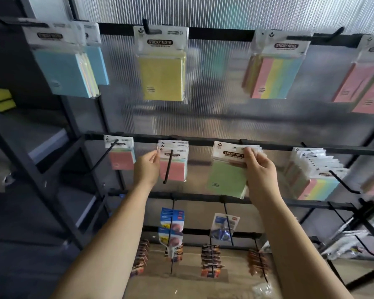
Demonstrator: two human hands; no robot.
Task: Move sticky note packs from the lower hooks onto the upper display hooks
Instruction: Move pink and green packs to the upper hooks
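A: Two hands up at the lower rail (203,141), head view only. Right hand (260,169) at four o'clock of frame centre, thumb and fingertips (252,153) clamped on the white header card of the green pack (226,178).

B: Off its hook or not?

A: Cannot tell; hidden behind the card and the knuckles. Hanging tilted, bottom end swung toward seven o'clock of the header.

B: And the left hand (147,169)?

A: At eight o'clock of centre, fingertips together against the left edge of the pink pack stack (178,169) on its black hook (168,167). Gripping or merely steadying: cannot tell.

B: Handling?

A: Probably light, a small paper block in a glossy sleeve. Stiff through the block, floppy at the header. Likely slippery on the film, so best taken at the header beside the hang hole, as now. Better not to pinch the body, for fear of creasing the sleeve.

B: Room overhead?

A: Open panel between the two rails, nothing in the way straight up toward twelve o'clock. Upper rail (220,33) fairly full: blue packs (63,72) at ten o'clock, yellow pack (162,70) at twelve, striped pack (276,76) toward two, pink ones (363,83) past two.

B: Edges to mind?

A: Upturned black hook tips, upper and lower, poking toward the camera; easy to snag the sleeve or tear the hole. Needs lining the hole up with the tip first, then sliding back.
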